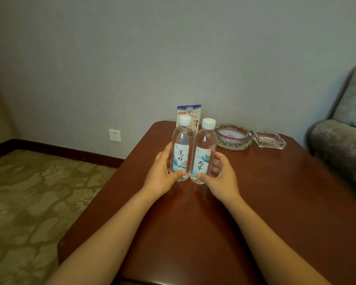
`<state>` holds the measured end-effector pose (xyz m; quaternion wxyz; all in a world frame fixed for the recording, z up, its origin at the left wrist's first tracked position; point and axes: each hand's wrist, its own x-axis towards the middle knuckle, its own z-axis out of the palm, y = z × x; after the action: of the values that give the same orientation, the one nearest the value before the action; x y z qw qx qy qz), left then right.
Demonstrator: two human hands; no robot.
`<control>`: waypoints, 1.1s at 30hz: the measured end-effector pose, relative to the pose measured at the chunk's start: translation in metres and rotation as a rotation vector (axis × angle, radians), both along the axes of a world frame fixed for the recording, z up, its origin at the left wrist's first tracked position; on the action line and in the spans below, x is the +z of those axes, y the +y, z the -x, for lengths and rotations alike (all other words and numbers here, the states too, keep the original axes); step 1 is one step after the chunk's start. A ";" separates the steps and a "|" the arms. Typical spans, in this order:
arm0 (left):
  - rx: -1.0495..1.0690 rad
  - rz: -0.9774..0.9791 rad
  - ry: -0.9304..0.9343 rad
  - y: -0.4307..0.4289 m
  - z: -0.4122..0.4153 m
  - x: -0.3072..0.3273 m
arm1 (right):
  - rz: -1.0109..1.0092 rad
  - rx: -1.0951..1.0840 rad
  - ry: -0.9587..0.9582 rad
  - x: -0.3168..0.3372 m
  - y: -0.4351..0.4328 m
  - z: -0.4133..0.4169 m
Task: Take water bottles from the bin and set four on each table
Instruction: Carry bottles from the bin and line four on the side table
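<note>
- Clear-plastic left bottle [181,149] and right bottle [203,155]: settle both bases flat on the table [255,202] before you loosen your fingers.
- Your left hand [162,171] grips the left bottle, your right hand [220,177] the right bottle, low down.
- Both stand upright, side by side, between your hands, towards the far edge.

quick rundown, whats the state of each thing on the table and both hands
left hand, grips left bottle near its base
right hand, grips right bottle near its base
left bottle, upright, cap on
right bottle, upright, cap on
round ashtray, right way up
square glass dish, right way up
card, standing behind the bottles
wall socket, nothing plugged in
</note>
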<state>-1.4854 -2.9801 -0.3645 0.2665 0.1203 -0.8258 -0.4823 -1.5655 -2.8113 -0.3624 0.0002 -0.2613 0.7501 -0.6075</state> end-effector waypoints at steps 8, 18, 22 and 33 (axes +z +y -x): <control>0.015 -0.003 0.009 -0.006 0.006 0.001 | -0.027 0.001 0.016 0.000 -0.012 0.011; 0.003 -0.005 -0.002 -0.005 0.000 -0.002 | -0.006 0.041 0.038 -0.008 -0.010 0.009; -0.022 0.019 -0.042 -0.005 -0.007 -0.001 | -0.063 0.069 0.077 -0.010 -0.008 0.005; 0.122 0.352 -0.391 0.000 -0.022 0.007 | -0.545 -0.030 0.200 -0.009 -0.001 0.001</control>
<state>-1.4638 -2.9803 -0.3572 0.1474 0.2126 -0.9239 -0.2818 -1.5661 -2.8127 -0.3718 -0.0126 -0.2989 0.8858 -0.3548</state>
